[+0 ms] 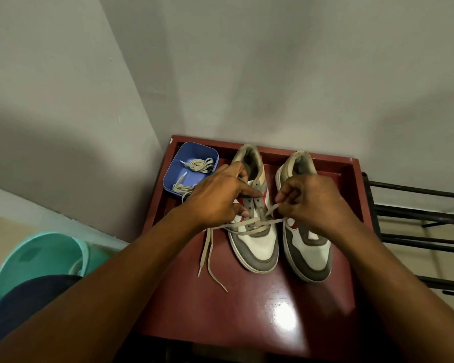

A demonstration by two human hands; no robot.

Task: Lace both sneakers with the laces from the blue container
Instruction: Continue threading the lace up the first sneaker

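1. Container [180,153], table's [247,310] 10 o'clock: spare lace [198,165] coiled inside.
2. Left hand [218,197] grips left shoe's [257,247] eyelet flap.
3. Lace [207,247]: looks soft, light and limp; slack trails toward 7 o'clock. Best taken by its stiff tip.
4. Right hand [312,203] pinches lace.
5. Right shoe [309,252], 1 o'clock: no lace visible.

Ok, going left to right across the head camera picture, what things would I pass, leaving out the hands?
From the left: green bucket → blue container → sneaker being laced → other sneaker → black rack.
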